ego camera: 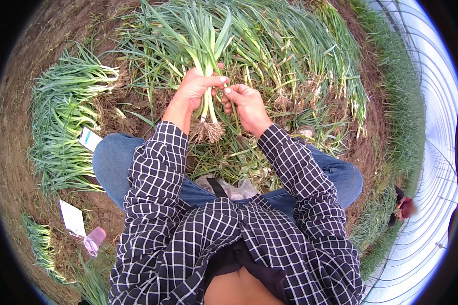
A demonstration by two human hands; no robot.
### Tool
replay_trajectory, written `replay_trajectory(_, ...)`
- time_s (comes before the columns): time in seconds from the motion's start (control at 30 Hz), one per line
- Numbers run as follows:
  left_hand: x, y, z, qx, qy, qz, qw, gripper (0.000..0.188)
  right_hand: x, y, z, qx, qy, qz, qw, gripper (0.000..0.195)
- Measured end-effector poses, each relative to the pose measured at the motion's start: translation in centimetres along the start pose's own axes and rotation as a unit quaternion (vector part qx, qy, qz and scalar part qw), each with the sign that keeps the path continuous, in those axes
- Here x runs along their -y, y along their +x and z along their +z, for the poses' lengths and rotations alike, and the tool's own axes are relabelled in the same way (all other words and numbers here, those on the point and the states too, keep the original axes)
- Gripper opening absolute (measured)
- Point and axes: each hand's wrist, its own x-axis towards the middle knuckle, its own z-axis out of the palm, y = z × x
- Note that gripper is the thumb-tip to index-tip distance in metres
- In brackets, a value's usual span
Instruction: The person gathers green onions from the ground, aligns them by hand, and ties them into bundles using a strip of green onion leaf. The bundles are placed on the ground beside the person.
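Note:
My left hand (198, 87) is closed around the pale stems of a small bunch of leek-like plants (207, 65), whose green leaves fan out upward and whose roots hang below. Just right of it, my right hand (245, 105) pinches a thin outer leaf or stalk (234, 114) between thumb and fingers. Under both hands, stripped leaves (229, 156) cover the soil between my legs. Beyond the hands spreads a wide heap of unsorted plants (290, 42) with roots toward me.
Bunched plants (61, 129) lie in a row at left, a phone (90, 139) beside my knee. Nearer are a white sheet or box (72, 218) and a pink cup (94, 241). Another person (403, 207) is at far right, near the greenhouse's plastic wall (439, 126).

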Motion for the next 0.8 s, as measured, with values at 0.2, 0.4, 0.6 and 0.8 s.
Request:
replay_trajectory(0.2, 0.2, 0.1, 0.6, -0.034, 0.002, 0.021, 0.999, 0.048, 0.0, 0.1, 0.4, -0.053, 0.165, 0.051, 0.984, 0.013)
replay_trajectory(0.4, 0.1, -0.2, 0.6, -0.03, 0.002, 0.018, 0.999, 0.048, 0.4, -0.1, 0.9, -0.042, 0.127, 0.039, 0.99, 0.016)
replay_trajectory(0.6, 0.0, -0.2, 0.7, -0.021, 0.018, 0.009, 1.0, 0.045, -0.3, -0.1, -0.3, -0.034, 0.1, 0.026, 0.994, 0.017)
replay_trajectory(0.8, 0.1, 0.4, -0.3, -0.049, -0.011, 0.01, 0.999, 0.043, 0.4, -2.4, -1.3, -0.067, 0.19, -0.085, 0.976, 0.012)
